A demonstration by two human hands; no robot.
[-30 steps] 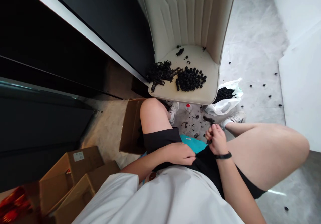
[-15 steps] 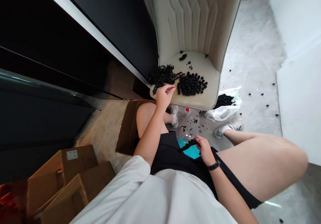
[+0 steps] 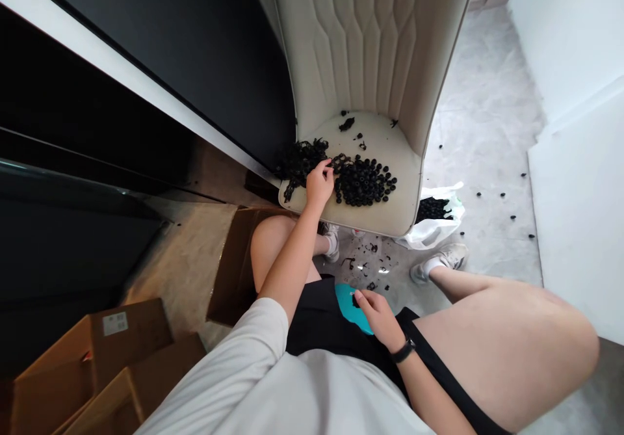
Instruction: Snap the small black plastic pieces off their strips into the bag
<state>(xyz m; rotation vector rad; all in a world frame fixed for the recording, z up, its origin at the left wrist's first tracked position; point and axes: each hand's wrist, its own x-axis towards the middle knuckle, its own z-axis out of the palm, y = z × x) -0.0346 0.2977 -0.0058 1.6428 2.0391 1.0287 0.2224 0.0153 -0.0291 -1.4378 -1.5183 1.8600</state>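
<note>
My left hand (image 3: 320, 183) is over the seat of a beige chair (image 3: 341, 217), fingers curled together between two black heaps; whatever they pinch is too small to make out. To its left lies a tangled heap of thin black scraps (image 3: 303, 162). On its right is a pile of small round black rubber-like pieces (image 3: 365, 181). Low over my lap, my right hand (image 3: 379, 318) is closed on a small black piece (image 3: 355, 300), mostly hidden by the fingers. Beneath that hand is a turquoise sheet or pad (image 3: 347, 311) on my black shorts.
A white plastic bag (image 3: 431, 233) of black pieces stands on the floor right of the chair. Black scraps (image 3: 373, 248) litter the floor between my feet. An open cardboard box (image 3: 229, 259) is beside my left leg; more boxes (image 3: 131, 331) stand at lower left.
The long black strip in my right hand no longer shows; only a small black bit does. My left hand has moved closer to the heaps. The whole view has shifted slightly.
</note>
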